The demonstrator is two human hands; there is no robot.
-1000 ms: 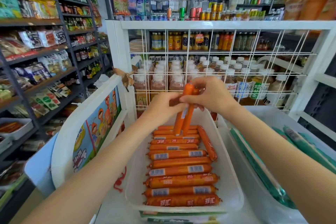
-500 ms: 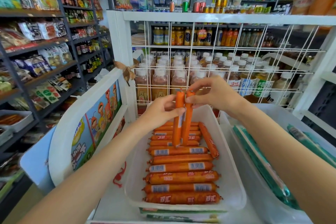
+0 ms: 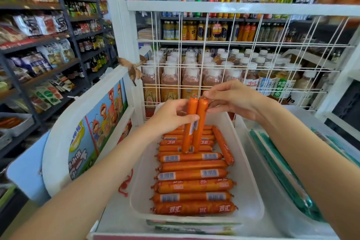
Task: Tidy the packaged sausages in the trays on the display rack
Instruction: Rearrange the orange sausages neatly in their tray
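Fingers of my left hand (image 3: pixel 171 115) curl around the middle of two orange packaged sausages (image 3: pixel 192 124) that stand upright, side by side and touching, their lower ends resting on the sausages lying in the tray. Thumb and fingertips of my right hand (image 3: pixel 233 101) pinch the top end of the right-hand one of the pair, so both hands are clamped on the same two sticks. Below them the clear plastic tray (image 3: pixel 251 191) holds a neat row of sausages (image 3: pixel 192 185) laid crosswise, one behind the next from the near wall to the far end, some showing barcodes and some red lettering. One more sausage (image 3: pixel 223 145) lies lengthwise along the right side of the row, near the tray's right wall. The tray sits on the white display rack (image 3: pixel 124 45), whose wire grid back panel (image 3: pixel 233 60) stands just behind my hands; bottled drinks (image 3: pixel 171 82) line up on the far side of that grid. To the right is a second clear tray (image 3: pixel 276 191) with long green packets (image 3: pixel 282 173) in it. On the left, a curved white side panel carries a colourful cartoon sign (image 3: pixel 101 128).
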